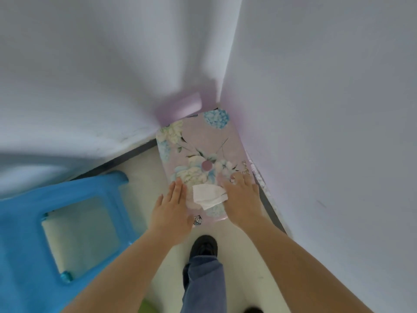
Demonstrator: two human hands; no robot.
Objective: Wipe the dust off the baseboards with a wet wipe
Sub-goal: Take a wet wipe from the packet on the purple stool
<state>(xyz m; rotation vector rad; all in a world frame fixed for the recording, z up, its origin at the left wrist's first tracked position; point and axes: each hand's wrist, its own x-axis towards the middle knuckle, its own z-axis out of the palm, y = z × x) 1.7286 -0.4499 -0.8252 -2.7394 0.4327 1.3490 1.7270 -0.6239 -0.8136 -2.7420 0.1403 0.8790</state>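
One crumpled white wet wipe (209, 195) lies on the floral seat of a lilac chair (198, 150) pushed into a room corner, between a person's two hands. The right hand (242, 197) rests flat just right of the wipe, its grip apart, thumb side touching the cloth's edge; the left hand (172, 211) lies spread just to the wipe's left, grip likewise apart and clamped on nothing. The wipe looks light, limp and damp, likely to bunch or tear if dragged hard; pinching its raised, folded middle seems the surest hold. Beyond the right hand a dark baseboard (270, 211) runs along the right wall; a second baseboard (126, 155) runs beyond the left hand under the left wall. Left of that hand stands one blue plastic stool (74, 199). Below the hands, one dark shoe (204, 245) and one jeans leg show clearly; a second shoe only peeks in at the frame's bottom.
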